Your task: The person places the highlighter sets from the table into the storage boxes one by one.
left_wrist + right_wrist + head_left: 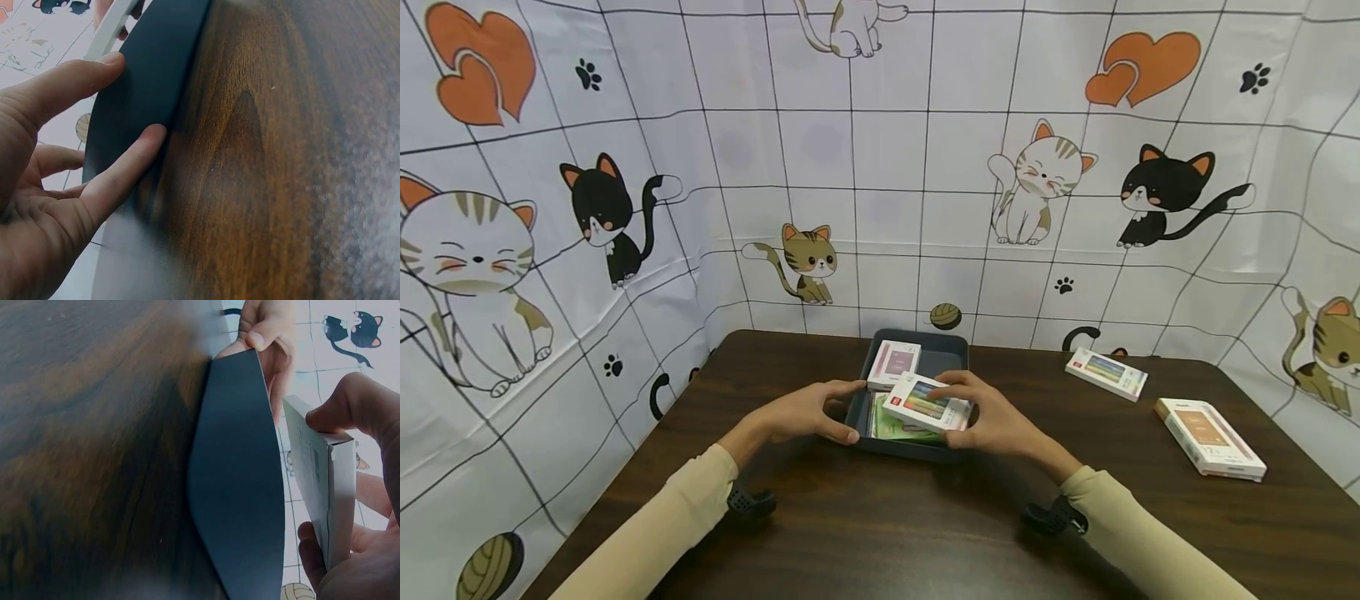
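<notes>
A dark grey tray [943, 350] stands on the table, holding a white box with a pink panel [895, 362] and green-covered packs [891, 427]. My right hand [996, 417] grips a white box of coloured pens [917, 400] by its edges, tilted over the tray; in the right wrist view this box [312, 462] is above the rim, between thumb and fingers. At the tray's left side is my left hand [801, 414]. Its fairly straight fingers touch the outer wall [144, 81] in the left wrist view.
Farther right on the table [865, 533] lie another white box of coloured pens [1105, 372] and a thicker white box with an orange panel [1210, 437]. A white curtain with cat prints [887, 167] hangs behind the table and along both sides.
</notes>
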Demonstrator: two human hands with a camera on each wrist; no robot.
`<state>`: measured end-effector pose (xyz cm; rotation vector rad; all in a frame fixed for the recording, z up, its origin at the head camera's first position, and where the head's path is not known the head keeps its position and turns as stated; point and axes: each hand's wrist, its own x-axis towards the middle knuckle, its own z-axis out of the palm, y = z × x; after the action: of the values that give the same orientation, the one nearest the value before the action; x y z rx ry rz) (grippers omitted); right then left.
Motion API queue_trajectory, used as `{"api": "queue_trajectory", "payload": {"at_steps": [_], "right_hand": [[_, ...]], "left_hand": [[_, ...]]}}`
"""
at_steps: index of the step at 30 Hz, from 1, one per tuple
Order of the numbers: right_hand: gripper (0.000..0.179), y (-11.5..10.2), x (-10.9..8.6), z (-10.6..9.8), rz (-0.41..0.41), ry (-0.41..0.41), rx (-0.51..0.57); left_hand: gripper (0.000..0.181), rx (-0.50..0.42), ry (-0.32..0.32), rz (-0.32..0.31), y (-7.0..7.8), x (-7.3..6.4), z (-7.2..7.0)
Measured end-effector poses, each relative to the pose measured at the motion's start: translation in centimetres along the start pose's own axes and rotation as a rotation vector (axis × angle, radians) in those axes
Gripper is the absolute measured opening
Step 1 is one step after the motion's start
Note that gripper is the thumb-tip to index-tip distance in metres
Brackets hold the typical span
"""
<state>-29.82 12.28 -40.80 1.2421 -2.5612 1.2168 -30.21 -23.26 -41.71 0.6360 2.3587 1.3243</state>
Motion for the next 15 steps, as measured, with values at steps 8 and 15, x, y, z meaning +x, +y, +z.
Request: {"api": "queue_trajectory", "payload": {"at_steps": [8, 15], "right_hand": [[0.054, -0.3, 1.1, 0.9, -0.029, -0.016, 0.024], [0.055, -0.3, 1.8, 1.3, -0.032, -0.045, 0.030]], "left_hand": [[0.099, 0.020, 0.002, -0.007, -0.1, 0.1, 0.0], [0.099, 0.007, 0.003, -0.007, 0.1, -0.1, -0.1]]}}
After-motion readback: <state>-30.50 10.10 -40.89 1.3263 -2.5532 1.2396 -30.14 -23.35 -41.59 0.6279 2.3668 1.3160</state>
